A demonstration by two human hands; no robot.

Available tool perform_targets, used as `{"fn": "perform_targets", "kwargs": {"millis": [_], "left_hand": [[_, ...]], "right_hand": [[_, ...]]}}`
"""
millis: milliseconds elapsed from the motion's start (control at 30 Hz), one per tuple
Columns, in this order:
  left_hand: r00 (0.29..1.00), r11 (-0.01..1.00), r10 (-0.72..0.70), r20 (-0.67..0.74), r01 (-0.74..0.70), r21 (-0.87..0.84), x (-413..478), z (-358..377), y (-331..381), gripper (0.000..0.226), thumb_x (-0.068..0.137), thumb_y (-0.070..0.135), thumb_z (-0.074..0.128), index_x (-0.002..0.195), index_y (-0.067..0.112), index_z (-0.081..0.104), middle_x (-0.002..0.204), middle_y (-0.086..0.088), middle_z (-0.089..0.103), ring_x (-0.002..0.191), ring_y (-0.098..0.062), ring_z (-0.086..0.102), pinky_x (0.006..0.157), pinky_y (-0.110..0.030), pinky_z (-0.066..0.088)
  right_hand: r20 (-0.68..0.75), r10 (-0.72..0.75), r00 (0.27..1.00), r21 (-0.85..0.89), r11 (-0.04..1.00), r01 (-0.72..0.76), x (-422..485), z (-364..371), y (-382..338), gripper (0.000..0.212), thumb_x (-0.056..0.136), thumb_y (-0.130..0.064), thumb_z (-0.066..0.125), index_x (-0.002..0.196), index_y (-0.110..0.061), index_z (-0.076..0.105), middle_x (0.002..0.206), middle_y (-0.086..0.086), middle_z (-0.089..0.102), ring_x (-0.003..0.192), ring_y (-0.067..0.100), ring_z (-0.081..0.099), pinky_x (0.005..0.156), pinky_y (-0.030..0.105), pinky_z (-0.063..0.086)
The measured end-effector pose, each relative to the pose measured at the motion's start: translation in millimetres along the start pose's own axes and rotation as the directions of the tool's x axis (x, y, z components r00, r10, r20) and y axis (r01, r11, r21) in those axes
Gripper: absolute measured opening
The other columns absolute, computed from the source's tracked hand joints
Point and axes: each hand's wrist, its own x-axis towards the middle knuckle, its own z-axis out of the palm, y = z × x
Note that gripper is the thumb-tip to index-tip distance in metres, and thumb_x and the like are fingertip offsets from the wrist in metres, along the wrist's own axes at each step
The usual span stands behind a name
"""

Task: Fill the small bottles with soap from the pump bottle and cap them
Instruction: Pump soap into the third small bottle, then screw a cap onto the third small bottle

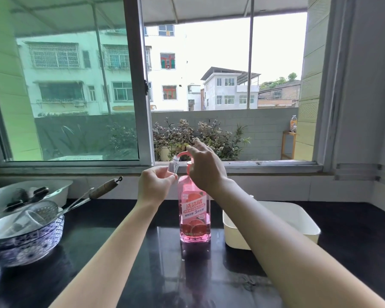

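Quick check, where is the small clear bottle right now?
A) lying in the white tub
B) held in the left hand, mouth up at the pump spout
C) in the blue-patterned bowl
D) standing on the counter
B: the left hand pinches the small bottle near its base, tilted with its mouth at the spout of the pump bottle.

One wide-angle head camera looked forward and slightly down across the black table point(165, 274) toward the window point(139, 85); the pump bottle point(195, 210) stood near, centred.
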Motion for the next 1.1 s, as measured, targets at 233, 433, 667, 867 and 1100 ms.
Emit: {"fn": "perform_targets", "kwargs": {"millis": [233, 433, 667, 867, 1100], "left_hand": [[0.983, 0.973, -0.152, 0.104, 0.167, -0.157, -11.3, -3.0, -4.8, 0.029, 0.069, 0.014, 0.078, 0.095, 0.006, 0.067, 0.081, -0.004, 0.069, 0.081, -0.02, 0.063, 0.078, -0.032, 0.052], [0.956, 0.978, -0.11, 0.274, 0.153, -0.142, -58.9, 4.6, 0.8, 0.02, 0.071, 0.004, 0.074, 0.089, 0.007, 0.066, 0.085, -0.008, 0.072, 0.074, -0.016, 0.068, 0.06, -0.018, 0.054], [0.867, 0.992, -0.09, 0.49, 0.121, -0.032, -128.6, 47.3, -0.6, 0.018, 0.069, 0.005, 0.074, 0.084, 0.01, 0.066, 0.073, 0.001, 0.066, 0.069, -0.011, 0.061, 0.059, -0.009, 0.045], [0.793, 0.997, -0.064, 0.606, 0.083, -0.003, -168.5, 85.4, -7.9, 0.01, 0.07, 0.02, 0.068, 0.068, 0.01, 0.066, 0.066, -0.006, 0.067, 0.059, -0.01, 0.056, 0.062, -0.028, 0.047], [0.782, 0.995, -0.015, 0.623, -0.049, 0.087, -183.9, 100.5, -20.1, 0.012, 0.073, 0.028, 0.065, 0.065, 0.023, 0.058, 0.058, 0.009, 0.06, 0.056, -0.001, 0.053, 0.061, -0.021, 0.043]], "right_hand": [[-0.02, -0.021, 1.0, 0.128, 0.992, 0.023, -20.0, -5.3, 4.8, 0.071, 0.083, -0.001, 0.053, 0.146, -0.017, 0.027, 0.154, 0.01, 0.028, 0.142, 0.024, 0.026, 0.116, 0.04, 0.027], [-0.104, -0.044, 0.994, 0.22, 0.973, 0.066, -81.2, -5.3, 23.2, 0.049, 0.079, 0.003, 0.058, 0.126, -0.01, 0.056, 0.132, 0.008, 0.059, 0.119, 0.027, 0.056, 0.101, 0.045, 0.045], [-0.048, 0.111, 0.993, 0.216, 0.971, -0.098, -158.5, -18.7, 63.5, 0.019, 0.082, -0.008, 0.066, 0.099, -0.013, 0.072, 0.099, 0.005, 0.075, 0.091, 0.025, 0.069, 0.08, 0.034, 0.053], [0.127, 0.234, 0.964, 0.157, 0.955, -0.252, -199.3, -50.9, 105.4, 0.008, 0.085, -0.017, 0.068, 0.085, -0.013, 0.074, 0.08, -0.001, 0.074, 0.071, 0.013, 0.065, 0.07, 0.029, 0.052], [0.408, 0.362, 0.838, -0.112, 0.931, -0.348, -227.7, -81.2, 147.3, 0.043, 0.084, 0.004, 0.045, 0.085, -0.027, 0.075, 0.08, -0.017, 0.064, 0.083, 0.011, 0.064, 0.079, 0.03, 0.053]]}}
